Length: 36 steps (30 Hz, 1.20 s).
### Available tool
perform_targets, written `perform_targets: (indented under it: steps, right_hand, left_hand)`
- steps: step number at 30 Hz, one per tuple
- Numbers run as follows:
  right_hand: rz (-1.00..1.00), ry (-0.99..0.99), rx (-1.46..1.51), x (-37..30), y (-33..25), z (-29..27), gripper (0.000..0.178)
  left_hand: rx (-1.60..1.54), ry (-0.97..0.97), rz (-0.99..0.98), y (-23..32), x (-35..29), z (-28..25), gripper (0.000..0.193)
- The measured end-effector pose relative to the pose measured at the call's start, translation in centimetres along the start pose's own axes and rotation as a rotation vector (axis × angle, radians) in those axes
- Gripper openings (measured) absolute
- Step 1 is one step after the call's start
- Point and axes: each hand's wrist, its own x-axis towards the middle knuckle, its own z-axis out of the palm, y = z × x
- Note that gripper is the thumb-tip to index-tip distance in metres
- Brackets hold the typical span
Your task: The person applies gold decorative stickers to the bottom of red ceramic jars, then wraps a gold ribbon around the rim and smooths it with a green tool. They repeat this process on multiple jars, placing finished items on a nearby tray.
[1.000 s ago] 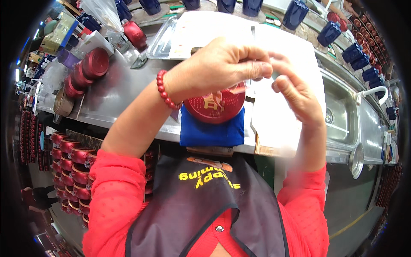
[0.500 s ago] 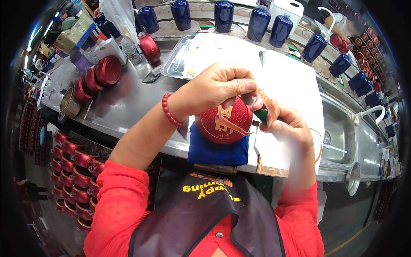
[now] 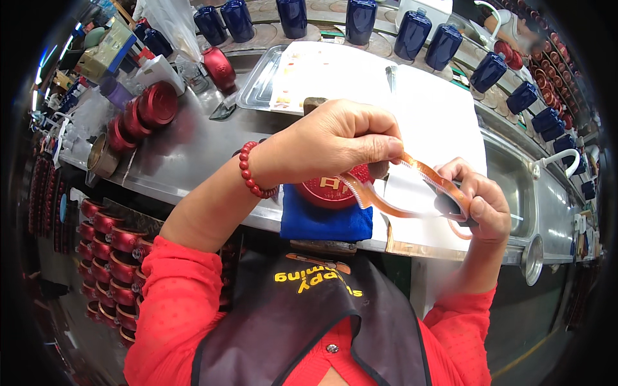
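Over the counter my left hand [image 3: 354,136], a red bead bracelet on its wrist, pinches one end of a narrow orange-gold patterned strip [image 3: 432,175] with a pale toothed edge. My right hand [image 3: 481,201] grips the strip farther along, its fingers closed. A dark flat piece [image 3: 449,207] also shows at the right fingers; its kind is unclear. The strip loops and hangs slack between the hands. Under my left hand lies a round red vessel [image 3: 329,192] with gold raised marks, partly hidden, resting on a folded blue cloth [image 3: 325,220].
White paper sheets [image 3: 444,103] and a clear tray [image 3: 257,87] cover the counter ahead. Dark blue bottles [image 3: 412,35] line a curved conveyor behind. Red lids [image 3: 158,104] stand left, a metal sink [image 3: 512,186] right. Red parts [image 3: 122,267] hang on a rack at lower left.
My right hand has moved right, away from the left, drawing out more of the strip. My left hand has shifted slightly right and now hides more of the red vessel.
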Motion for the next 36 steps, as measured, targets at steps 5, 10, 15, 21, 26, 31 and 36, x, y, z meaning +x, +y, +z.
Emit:
perform_targets:
  steps: [5,10,15,21,26,31,36]
  right_hand:
    - [0.000,0.019,-0.126,0.3,0.2,-0.7,0.039]
    - [0.202,0.089,-0.312,1.5,1.9,-0.3,0.019]
    - [0.105,0.194,-0.777,4.9,4.1,1.7,0.021]
    - [-0.145,0.118,-0.745,9.2,6.0,4.2,0.015]
    - [-0.074,0.246,-0.734,9.6,6.3,4.7,0.015]
    - [-0.036,0.332,-0.795,10.3,7.5,4.9,0.015]
    - [-0.167,0.422,-1.122,11.4,8.9,5.1,0.015]
  left_hand:
    - [0.095,-0.014,-0.040,-0.3,0.0,-0.4,0.024]
    - [0.152,0.087,-0.136,-1.8,-0.5,-1.2,0.021]
    - [0.287,0.126,-0.122,-3.4,-1.7,-1.9,0.020]
    - [0.323,0.157,-0.037,-4.1,-1.8,-2.4,0.019]
    - [0.380,0.275,-0.046,-4.4,-3.6,-2.8,0.018]
    - [0.607,0.488,0.036,-6.0,-4.5,-2.6,0.018]
    - [0.750,0.740,0.032,-8.3,-3.5,-2.4,0.021]
